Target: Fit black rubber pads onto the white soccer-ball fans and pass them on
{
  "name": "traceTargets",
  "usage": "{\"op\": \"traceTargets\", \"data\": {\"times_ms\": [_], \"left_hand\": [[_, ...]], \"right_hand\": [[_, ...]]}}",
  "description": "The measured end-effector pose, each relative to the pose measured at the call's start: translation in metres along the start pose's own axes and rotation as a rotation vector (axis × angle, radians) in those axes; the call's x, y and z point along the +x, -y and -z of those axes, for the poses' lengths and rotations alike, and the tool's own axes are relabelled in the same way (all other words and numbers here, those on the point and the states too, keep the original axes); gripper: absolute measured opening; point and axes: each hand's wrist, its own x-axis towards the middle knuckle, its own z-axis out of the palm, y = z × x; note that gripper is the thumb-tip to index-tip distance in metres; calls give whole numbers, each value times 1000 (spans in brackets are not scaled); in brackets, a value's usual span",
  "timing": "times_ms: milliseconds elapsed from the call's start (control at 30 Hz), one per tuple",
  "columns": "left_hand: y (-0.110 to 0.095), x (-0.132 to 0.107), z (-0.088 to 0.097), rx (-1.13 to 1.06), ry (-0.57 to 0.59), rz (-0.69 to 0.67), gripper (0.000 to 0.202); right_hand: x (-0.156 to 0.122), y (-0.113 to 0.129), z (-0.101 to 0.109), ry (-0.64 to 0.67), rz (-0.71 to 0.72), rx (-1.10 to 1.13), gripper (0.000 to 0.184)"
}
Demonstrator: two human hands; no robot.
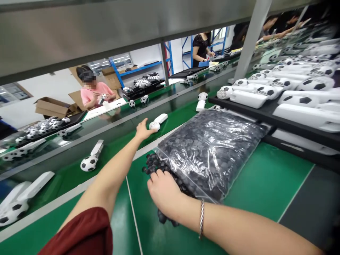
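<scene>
White ball-headed unit (158, 122) on the green belt (183, 110), at two o'clock from a left hand (143, 130) spread wide and not yet closed round it. Looks plain-faced, so perhaps less far along than the black-patched unit (89, 163) at eight o'clock. Remaining: many loose black pieces (152, 163) under the curled right hand (164, 193); cannot tell whether gripping any.
</scene>
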Motion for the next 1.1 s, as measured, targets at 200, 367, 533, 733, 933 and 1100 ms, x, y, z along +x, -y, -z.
{"op": "traceTargets", "data": {"times_ms": [200, 367, 533, 733, 933, 1100], "left_hand": [[-39, 16, -38, -58, 47, -43, 55], [-35, -26, 16, -45, 30, -105, 51], [-14, -118, 112, 46, -6, -138, 48], [11, -252, 177, 309, -59, -116, 39], [27, -340, 170, 331, 47, 115, 37], [30, -380, 162, 234, 297, 171, 52]], "right_hand": [[1, -1, -4, 5, 10, 26, 18], [0, -2, -4, -42, 20, -6, 13], [-2, -4, 4, -54, 17, -24, 13], [-4, -3, 10, -29, 30, -73, 13], [-7, -3, 10, 59, 9, -64, 16], [-5, -2, 5, 36, 40, 209, 12]]}}
